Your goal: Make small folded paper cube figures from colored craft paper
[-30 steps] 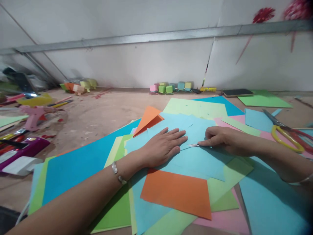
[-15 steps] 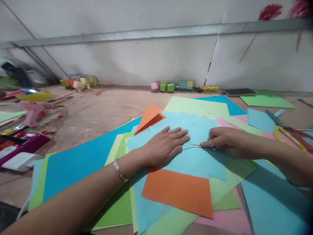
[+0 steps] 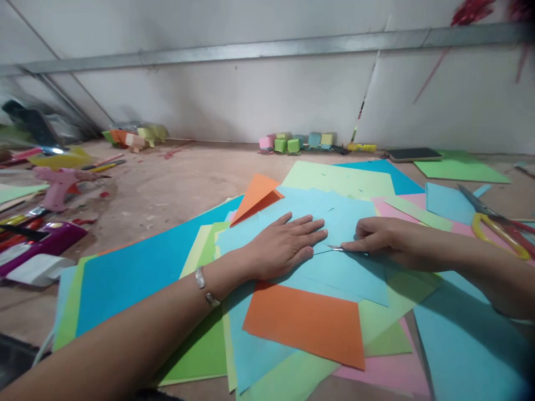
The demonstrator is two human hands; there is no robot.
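Observation:
My left hand [image 3: 288,242] lies flat with fingers spread on a light blue sheet of paper [image 3: 346,206]. To its right, my right hand [image 3: 376,239] grips a craft knife [image 3: 335,248], index finger stretched along it and the pointed metal tip against the blue sheet. A thin dark slit runs in the paper between the knife tip and my left thumb. Just below my left hand sits an orange piece of paper [image 3: 307,323]. Above that hand stands a folded orange piece [image 3: 257,197].
Scissors [image 3: 495,220] with yellow and red handles lie at the right. A pink glue gun [image 3: 58,186] and a purple tool [image 3: 54,239] are at the left. Small paper cubes [image 3: 292,145] and a phone [image 3: 413,154] stand along the wall. Coloured sheets [image 3: 137,267] overlap around my hands.
The camera view has shifted slightly. My left hand stays flat on the blue sheet, and the knife in my right hand keeps nearly the same place at the slit.

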